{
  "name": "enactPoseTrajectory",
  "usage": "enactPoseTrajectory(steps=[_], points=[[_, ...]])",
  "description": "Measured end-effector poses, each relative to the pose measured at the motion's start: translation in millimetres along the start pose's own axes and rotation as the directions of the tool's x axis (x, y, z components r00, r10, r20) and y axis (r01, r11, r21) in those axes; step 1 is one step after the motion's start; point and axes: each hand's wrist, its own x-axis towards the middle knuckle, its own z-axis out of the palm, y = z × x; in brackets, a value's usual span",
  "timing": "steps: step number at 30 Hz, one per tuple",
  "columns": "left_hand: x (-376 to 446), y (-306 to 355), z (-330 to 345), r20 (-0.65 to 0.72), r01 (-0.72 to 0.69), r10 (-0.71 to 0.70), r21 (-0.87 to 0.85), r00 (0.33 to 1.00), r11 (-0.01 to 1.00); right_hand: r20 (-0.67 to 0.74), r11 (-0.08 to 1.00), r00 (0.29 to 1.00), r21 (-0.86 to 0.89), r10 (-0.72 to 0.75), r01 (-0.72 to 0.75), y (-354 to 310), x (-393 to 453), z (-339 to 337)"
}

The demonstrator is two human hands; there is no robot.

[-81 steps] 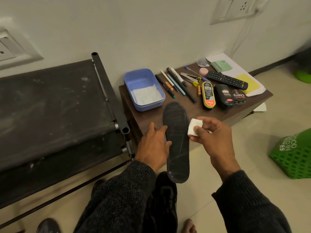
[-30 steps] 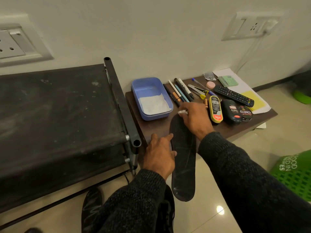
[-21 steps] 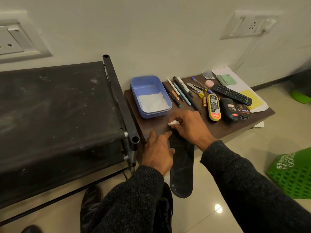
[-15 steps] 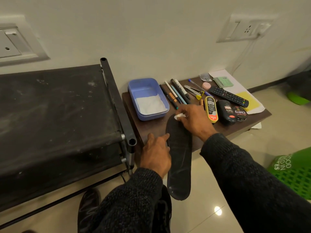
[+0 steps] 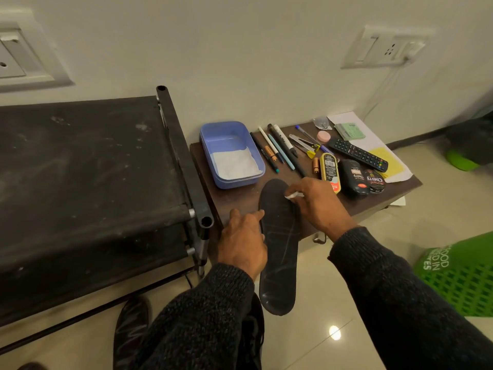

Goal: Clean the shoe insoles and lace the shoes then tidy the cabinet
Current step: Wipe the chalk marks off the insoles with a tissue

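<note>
A long black insole (image 5: 278,249) lies with its toe end on the low brown table (image 5: 234,201) and its heel end sticking out over the floor. My left hand (image 5: 244,240) grips the insole's left edge near its middle. My right hand (image 5: 318,205) pinches a small white wipe (image 5: 293,194) and presses it onto the insole's upper right part. A black shoe (image 5: 252,335) sits on the floor below, largely hidden by my left sleeve.
A black fabric shoe rack (image 5: 88,188) stands left of the table. On the table are a blue tub (image 5: 230,153) with white wipes, several pens (image 5: 277,148), polish containers (image 5: 352,176), a remote (image 5: 357,153) and papers. A green basket (image 5: 464,276) sits at right on the floor.
My right hand brought the wipe onto the insole and has been rubbing it back and forth across the toe end. My left hand has kept its hold on the insole's edge.
</note>
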Motion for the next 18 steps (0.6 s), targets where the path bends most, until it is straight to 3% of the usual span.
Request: enactPoseTrajectory(steps=[5,14,18], points=[[0.1,2.4,0.2,-0.008,0.001,-0.002,-0.011,1.000,1.000,0.033,0.999,0.999,0.025,0.022,-0.023,3.4,-16.2,0.3],[-0.8,0.9,0.3,-0.014,-0.005,0.004,-0.017,1.000,1.000,-0.107,0.997,0.991,-0.005,0.082,-0.083,-5.6,41.4,4.8],[-0.6,0.6,1.7,-0.037,-0.004,0.004,-0.023,0.999,1.000,-0.096,0.992,0.987,0.022,0.126,-0.124,-10.9,37.3,14.0]])
